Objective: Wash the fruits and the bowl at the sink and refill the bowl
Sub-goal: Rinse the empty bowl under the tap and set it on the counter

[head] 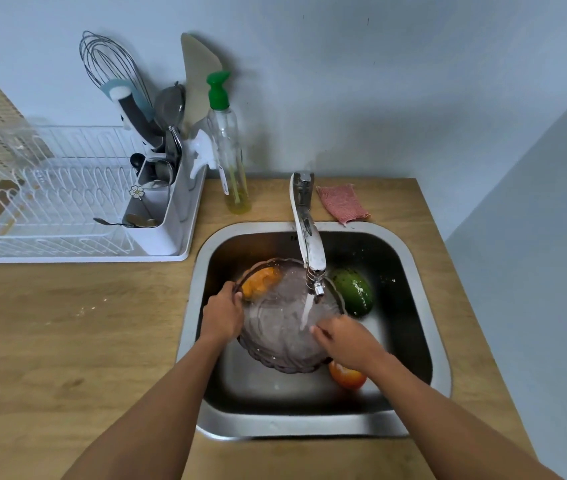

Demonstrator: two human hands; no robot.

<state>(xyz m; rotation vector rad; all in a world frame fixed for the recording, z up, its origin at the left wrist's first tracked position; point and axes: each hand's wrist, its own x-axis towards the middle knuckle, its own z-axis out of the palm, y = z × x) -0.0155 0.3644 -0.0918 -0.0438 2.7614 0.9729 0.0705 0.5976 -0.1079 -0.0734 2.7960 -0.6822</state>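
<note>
A: What are the hands doing?

B: The left hand (pixel 224 317) is clamped on the left rim of the glass bowl (pixel 285 344), fingers curled over the scalloped edge. The right hand (pixel 342 341) lies inside the bowl on its right side, fingers flat against the glass; whether it is gripping anything I cannot tell.

A: And the bowl itself?

B: It is held tilted in the sink (pixel 424 271), right under the tap (pixel 308 233). A stream of water (pixel 306 311) falls into it, just beside the right fingertips.

A: Where is the fruit?

B: All in the sink. An orange fruit (pixel 261 281) shows through the bowl's far left rim; I cannot tell whether it is inside or behind the glass. A green one (pixel 353 291) lies to the right of the bowl, wet with drops. A reddish-orange one (pixel 346 375) sits under the right wrist, near the front.

A: Around the sink?

B: A wooden counter (pixel 67 334). A pink cloth (pixel 342 202) lies behind the tap, a soap bottle (pixel 228 147) with a green pump stands to its left, and a white dish rack (pixel 67 202) holding utensils is further left.
</note>
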